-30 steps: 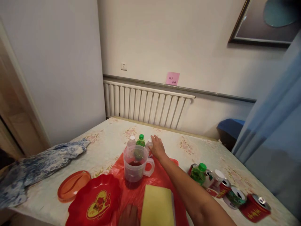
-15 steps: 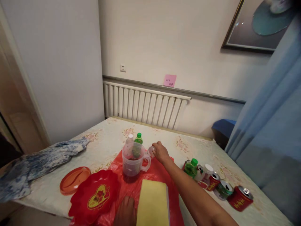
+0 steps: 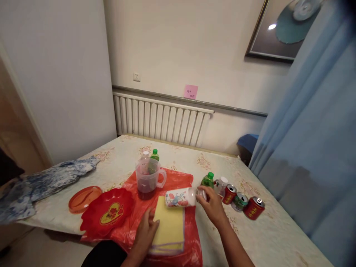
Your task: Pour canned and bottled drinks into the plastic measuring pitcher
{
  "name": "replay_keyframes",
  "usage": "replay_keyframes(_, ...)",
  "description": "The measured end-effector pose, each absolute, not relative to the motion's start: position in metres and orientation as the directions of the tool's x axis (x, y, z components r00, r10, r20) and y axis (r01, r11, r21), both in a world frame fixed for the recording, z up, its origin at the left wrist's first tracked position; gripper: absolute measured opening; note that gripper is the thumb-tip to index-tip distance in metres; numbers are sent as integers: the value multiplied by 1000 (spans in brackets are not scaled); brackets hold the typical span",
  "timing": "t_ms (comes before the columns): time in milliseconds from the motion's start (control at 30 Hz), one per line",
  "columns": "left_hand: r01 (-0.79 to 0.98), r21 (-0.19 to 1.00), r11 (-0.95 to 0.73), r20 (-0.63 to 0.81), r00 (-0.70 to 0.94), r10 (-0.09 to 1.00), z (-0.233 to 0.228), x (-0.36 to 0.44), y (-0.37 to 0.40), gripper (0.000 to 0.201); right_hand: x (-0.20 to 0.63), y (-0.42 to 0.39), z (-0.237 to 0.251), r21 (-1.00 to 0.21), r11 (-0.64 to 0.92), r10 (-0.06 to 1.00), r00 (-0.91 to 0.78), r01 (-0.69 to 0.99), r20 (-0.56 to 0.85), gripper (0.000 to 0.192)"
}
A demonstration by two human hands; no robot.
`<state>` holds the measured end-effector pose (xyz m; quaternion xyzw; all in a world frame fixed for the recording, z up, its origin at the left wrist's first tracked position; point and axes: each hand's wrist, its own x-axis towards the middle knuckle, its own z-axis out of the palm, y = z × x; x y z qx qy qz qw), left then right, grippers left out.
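My right hand grips a white bottle with a red and blue flower print by its clear end. The bottle is tilted almost flat, above the far part of a stacked yellow cloth with purple edging. My left hand rests at the cloth's left edge, thumb and fingers apart, nothing held. Behind them, a clear plastic jug with dark liquid low inside stands upright on a red plastic sheet. To the left sits a red scalloped plate with a yellow heart.
A row of red drink cans, a green can and green-capped bottle stands at right. Behind the jug are two more bottles. An orange lid and patterned cloth lie at left. A blue curtain hangs at right.
My right hand has come back from beside the jug's handle to the right of the yellow cloth, with the printed bottle now in view. My left hand is more fully visible. The view has shifted.
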<state>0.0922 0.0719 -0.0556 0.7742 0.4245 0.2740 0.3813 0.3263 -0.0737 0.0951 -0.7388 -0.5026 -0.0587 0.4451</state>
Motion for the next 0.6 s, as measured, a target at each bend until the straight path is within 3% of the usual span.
replay_keyframes(100, 63, 993, -98, 48, 541, 839, -43, 95, 48, 90, 314, -101, 91, -777, -47, 711, 568, 627, 414, 27)
replay_keyframes(200, -137, 988, 65, 30, 599, 800, -18, 92, 26, 110, 302, -120, 93, -891, -58, 758, 601, 450, 254, 35)
replay_keyframes(367, -154, 962, 227, -33, 757, 653, 26, 84, 1, 90, 294, -141, 98, -946, -75, 781, 609, 314, 140, 42)
replay_keyframes(600, -185, 953, 242, -40, 710, 703, 52, 86, -19, 74, 294, -158, 91, -984, -8, 776, 621, 178, 107, 50)
